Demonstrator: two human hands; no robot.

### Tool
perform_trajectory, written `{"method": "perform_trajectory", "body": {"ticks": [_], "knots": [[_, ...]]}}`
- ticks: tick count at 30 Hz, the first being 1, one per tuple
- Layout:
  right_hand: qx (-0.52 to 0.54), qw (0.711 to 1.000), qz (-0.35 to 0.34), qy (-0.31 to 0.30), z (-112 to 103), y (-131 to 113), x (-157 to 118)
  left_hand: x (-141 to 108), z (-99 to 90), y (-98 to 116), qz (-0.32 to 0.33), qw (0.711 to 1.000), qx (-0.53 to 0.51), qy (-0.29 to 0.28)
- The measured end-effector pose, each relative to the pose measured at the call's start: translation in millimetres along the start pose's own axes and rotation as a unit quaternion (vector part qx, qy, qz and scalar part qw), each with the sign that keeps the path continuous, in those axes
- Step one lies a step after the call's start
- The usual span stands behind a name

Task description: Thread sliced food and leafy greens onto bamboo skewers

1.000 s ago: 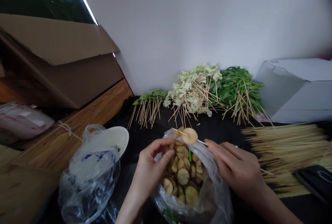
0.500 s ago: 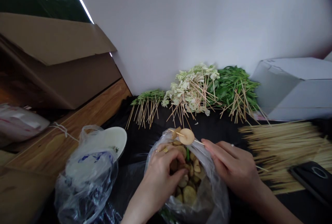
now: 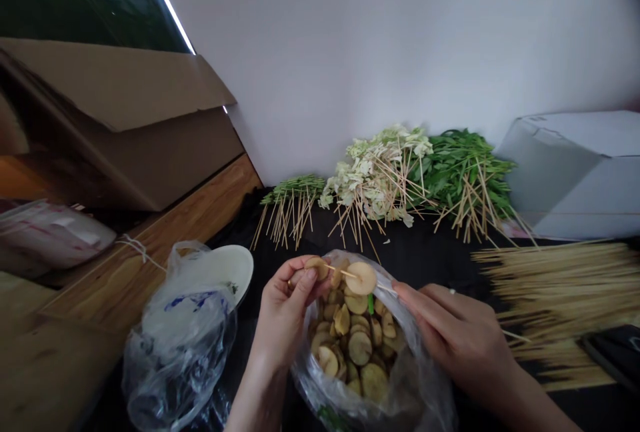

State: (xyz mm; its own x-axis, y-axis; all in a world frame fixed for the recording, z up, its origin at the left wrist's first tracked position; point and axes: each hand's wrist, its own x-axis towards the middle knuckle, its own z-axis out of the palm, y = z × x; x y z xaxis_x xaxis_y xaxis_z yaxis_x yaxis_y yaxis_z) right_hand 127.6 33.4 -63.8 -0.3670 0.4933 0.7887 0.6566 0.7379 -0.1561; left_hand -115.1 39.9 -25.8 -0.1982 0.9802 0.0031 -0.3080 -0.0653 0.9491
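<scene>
My right hand [image 3: 453,325] pinches the thin end of a wooden skewer [image 3: 382,287] that runs leftward over the bag. Threaded on it are a round potato slice [image 3: 361,279] and a second slice turned nearly edge-on. Between thumb and fingers, my left hand [image 3: 290,302] holds another potato slice [image 3: 317,267] at the skewer's far tip; whether the tip has pierced it I cannot tell. Below both hands, an open clear plastic bag [image 3: 425,365] is full of potato slices [image 3: 360,347], with a bit of green among them.
Skewered greens [image 3: 300,185], pale cauliflower-like pieces [image 3: 370,172] and leafy greens [image 3: 455,159] lie along the wall. Bare skewers [image 3: 565,285] and a dark phone [image 3: 613,355] are right. A white bowl [image 3: 240,269] with plastic bagging [image 3: 180,352] stands left, near a cardboard box [image 3: 150,152].
My left hand has come up out of the bag with a potato slice and brought it to the skewer's tip. My right hand keeps its hold on the skewer; the view shifted slightly.
</scene>
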Motion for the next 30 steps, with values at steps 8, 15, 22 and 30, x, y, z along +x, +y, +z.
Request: {"method": "perform_trajectory", "body": {"ticks": [8,15,22,30], "knots": [[-0.028,0.999,-0.021,-0.001,0.6,-3.9,5.3,-2.9,0.6,-2.7,0.034,0.999,0.001,-0.003],[-0.04,0.999,-0.017,-0.002,1.0,-4.9,4.2,-6.0,2.6,-2.8,0.08,0.994,0.062,0.052],[-0.043,0.999,-0.026,-0.008,2.4,-4.1,2.0,-11.3,4.1,-11.1,0.129,0.975,0.156,0.091],[-0.027,0.999,-0.021,-0.011,4.0,-4.6,-1.6,-17.7,4.2,-13.7,0.169,0.949,0.253,0.081]]}}
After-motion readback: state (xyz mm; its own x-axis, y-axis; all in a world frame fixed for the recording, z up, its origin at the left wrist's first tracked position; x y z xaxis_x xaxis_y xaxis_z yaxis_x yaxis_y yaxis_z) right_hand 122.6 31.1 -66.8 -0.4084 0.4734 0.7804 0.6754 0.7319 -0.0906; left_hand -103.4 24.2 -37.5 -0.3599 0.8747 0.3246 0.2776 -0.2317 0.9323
